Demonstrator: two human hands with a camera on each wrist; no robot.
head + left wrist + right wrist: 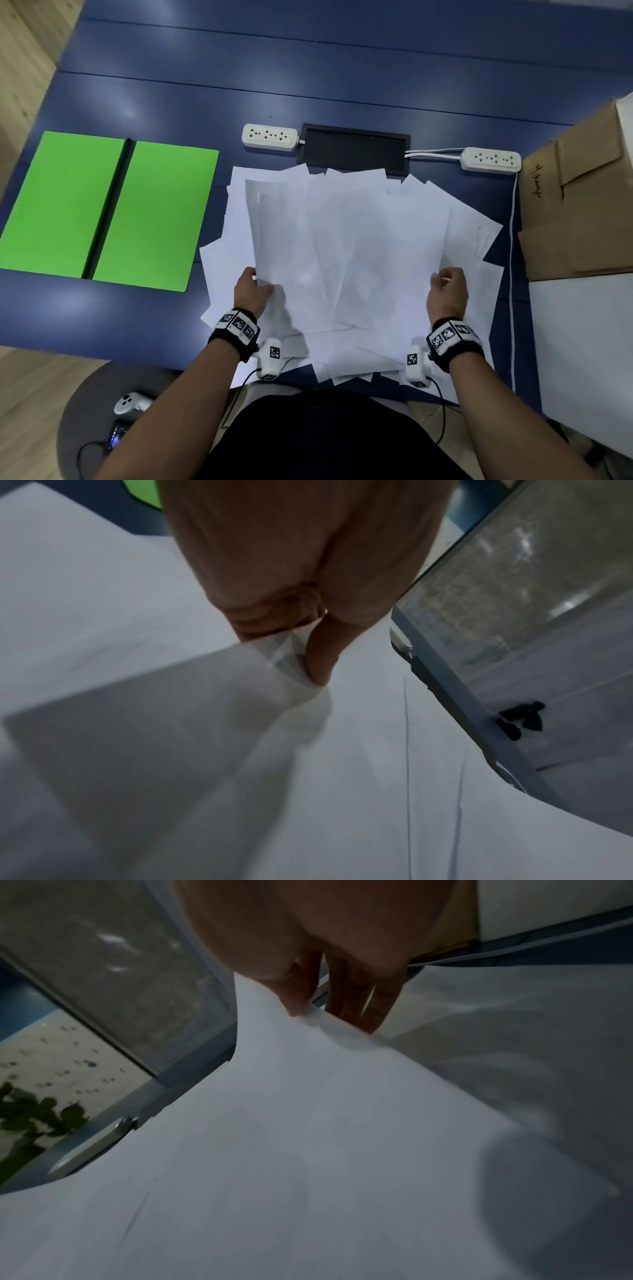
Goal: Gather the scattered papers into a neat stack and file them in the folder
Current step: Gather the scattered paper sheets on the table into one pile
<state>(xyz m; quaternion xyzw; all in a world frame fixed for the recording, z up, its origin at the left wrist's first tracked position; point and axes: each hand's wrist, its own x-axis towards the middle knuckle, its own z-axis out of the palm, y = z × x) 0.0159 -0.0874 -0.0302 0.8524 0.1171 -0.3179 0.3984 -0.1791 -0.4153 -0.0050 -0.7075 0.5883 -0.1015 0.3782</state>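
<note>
Several white papers (349, 246) lie fanned and overlapping on the blue table (308, 78), some hanging over its near edge. My left hand (251, 286) pinches the left edge of the upper sheets (192, 723), thumb on top. My right hand (445, 287) pinches the right edge of the same sheets (308, 1123), thumb above and fingers under. The upper sheets are raised off the pile between both hands. The green folder (106, 212) lies open and flat at the left, apart from the papers.
Two white power strips (270, 137) (490, 159) flank a black cable hatch (352, 149) behind the papers. A white cord (512, 260) runs along the right side. A cardboard box (579, 205) and a white board (589, 342) stand at right.
</note>
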